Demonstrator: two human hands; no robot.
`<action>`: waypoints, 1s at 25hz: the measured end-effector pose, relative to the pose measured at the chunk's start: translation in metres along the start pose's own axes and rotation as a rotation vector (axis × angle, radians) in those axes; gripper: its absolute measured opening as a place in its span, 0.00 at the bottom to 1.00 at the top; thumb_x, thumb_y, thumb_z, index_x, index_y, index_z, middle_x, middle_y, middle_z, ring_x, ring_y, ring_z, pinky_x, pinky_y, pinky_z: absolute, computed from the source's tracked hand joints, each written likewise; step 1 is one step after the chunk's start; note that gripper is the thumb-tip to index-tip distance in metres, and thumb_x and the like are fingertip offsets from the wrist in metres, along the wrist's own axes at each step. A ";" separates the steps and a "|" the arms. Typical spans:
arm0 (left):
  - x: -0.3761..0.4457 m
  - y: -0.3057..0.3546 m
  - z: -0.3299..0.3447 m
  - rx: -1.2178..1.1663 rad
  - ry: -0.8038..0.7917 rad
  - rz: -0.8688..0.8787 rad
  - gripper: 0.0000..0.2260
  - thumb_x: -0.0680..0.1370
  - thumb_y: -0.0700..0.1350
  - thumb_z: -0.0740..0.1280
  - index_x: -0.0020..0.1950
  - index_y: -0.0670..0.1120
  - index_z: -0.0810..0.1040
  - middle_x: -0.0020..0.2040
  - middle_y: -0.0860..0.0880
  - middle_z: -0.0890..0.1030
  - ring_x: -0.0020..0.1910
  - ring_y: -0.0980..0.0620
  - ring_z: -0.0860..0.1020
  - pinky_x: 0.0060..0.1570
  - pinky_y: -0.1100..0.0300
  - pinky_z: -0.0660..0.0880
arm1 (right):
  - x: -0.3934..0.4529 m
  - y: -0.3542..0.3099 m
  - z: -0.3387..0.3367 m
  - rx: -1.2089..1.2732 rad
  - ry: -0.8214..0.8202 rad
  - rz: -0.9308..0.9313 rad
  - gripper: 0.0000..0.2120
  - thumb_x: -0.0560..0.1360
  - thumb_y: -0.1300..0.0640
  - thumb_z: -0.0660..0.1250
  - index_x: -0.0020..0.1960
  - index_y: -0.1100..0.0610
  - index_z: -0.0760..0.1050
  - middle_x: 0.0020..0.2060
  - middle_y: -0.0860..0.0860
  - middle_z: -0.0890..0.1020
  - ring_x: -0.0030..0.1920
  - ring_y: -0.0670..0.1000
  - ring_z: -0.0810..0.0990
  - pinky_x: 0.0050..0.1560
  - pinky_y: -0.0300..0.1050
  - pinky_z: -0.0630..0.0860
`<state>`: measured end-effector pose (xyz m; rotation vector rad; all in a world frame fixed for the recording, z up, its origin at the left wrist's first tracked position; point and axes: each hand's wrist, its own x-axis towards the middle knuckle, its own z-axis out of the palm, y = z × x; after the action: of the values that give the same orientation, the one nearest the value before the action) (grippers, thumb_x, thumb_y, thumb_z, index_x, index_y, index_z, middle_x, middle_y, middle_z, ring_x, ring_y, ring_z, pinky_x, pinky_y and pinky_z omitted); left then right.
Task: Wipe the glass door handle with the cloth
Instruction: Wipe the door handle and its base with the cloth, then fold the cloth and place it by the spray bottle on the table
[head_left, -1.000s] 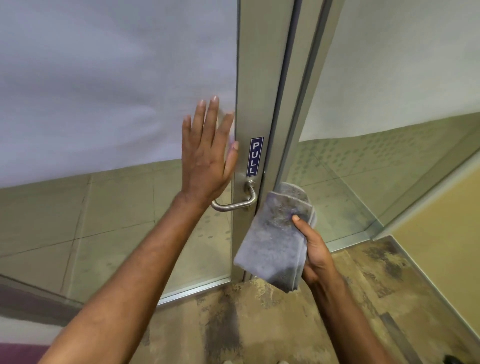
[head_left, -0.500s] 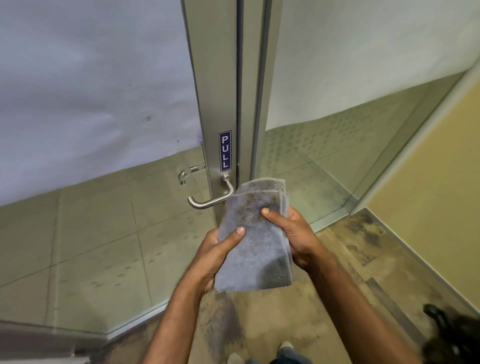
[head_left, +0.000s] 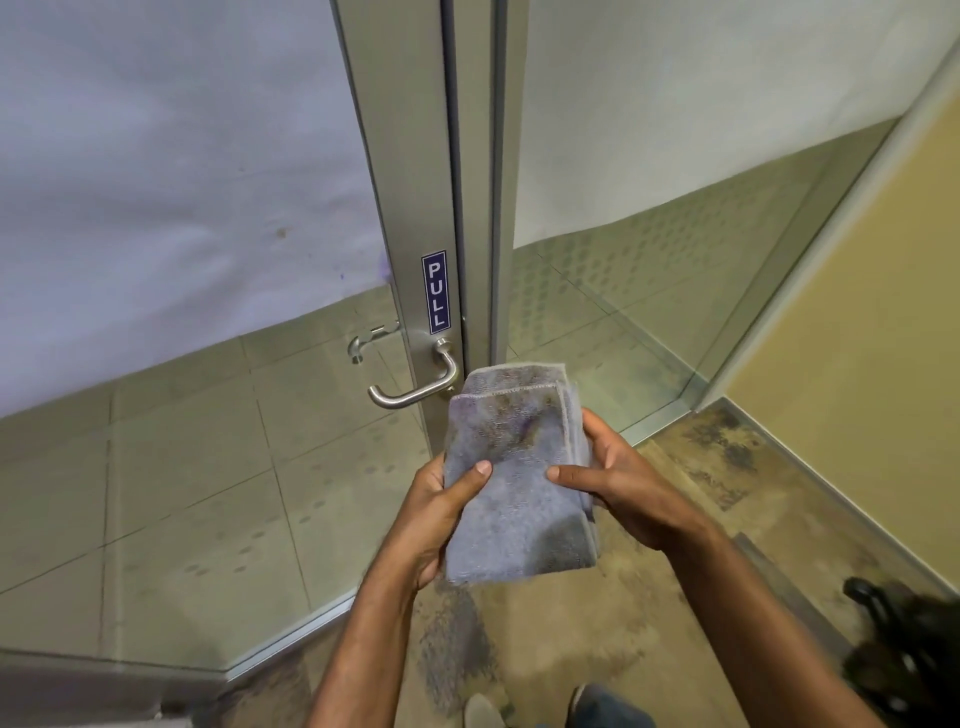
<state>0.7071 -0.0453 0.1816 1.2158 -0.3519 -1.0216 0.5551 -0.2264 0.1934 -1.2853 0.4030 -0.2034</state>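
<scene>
Head view: left hand (head_left: 441, 512) and right hand (head_left: 618, 488) each close their grip on the folded cloth (head_left: 517, 478), the door handle (head_left: 415, 387) just beyond, untouched.

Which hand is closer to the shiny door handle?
Left, though only just. The left hand holds the cloth below the door handle; the right hand holds it below and further right. Neither touches the handle.
</scene>
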 end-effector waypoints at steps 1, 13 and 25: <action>-0.002 0.001 0.002 0.012 -0.012 -0.017 0.15 0.76 0.46 0.73 0.62 0.46 0.84 0.60 0.41 0.86 0.58 0.44 0.86 0.50 0.56 0.83 | -0.004 -0.002 -0.003 -0.001 -0.002 -0.023 0.31 0.76 0.63 0.76 0.75 0.47 0.70 0.69 0.55 0.80 0.68 0.59 0.80 0.61 0.56 0.81; -0.058 -0.010 0.089 0.091 -0.198 0.012 0.12 0.71 0.36 0.71 0.52 0.45 0.88 0.54 0.42 0.86 0.51 0.44 0.84 0.48 0.54 0.80 | -0.114 -0.023 -0.059 -0.059 0.072 -0.116 0.16 0.76 0.74 0.69 0.48 0.56 0.88 0.57 0.53 0.87 0.59 0.55 0.84 0.57 0.45 0.83; -0.150 -0.083 0.222 -0.080 0.047 0.228 0.25 0.72 0.20 0.57 0.27 0.46 0.77 0.62 0.42 0.85 0.61 0.39 0.84 0.58 0.46 0.83 | -0.272 0.037 -0.078 0.821 0.149 0.004 0.43 0.69 0.41 0.79 0.76 0.61 0.71 0.67 0.65 0.79 0.67 0.65 0.77 0.67 0.62 0.77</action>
<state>0.4312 -0.0584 0.2302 1.0987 -0.3995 -0.8016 0.2726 -0.1851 0.1893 -0.4632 0.3892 -0.4130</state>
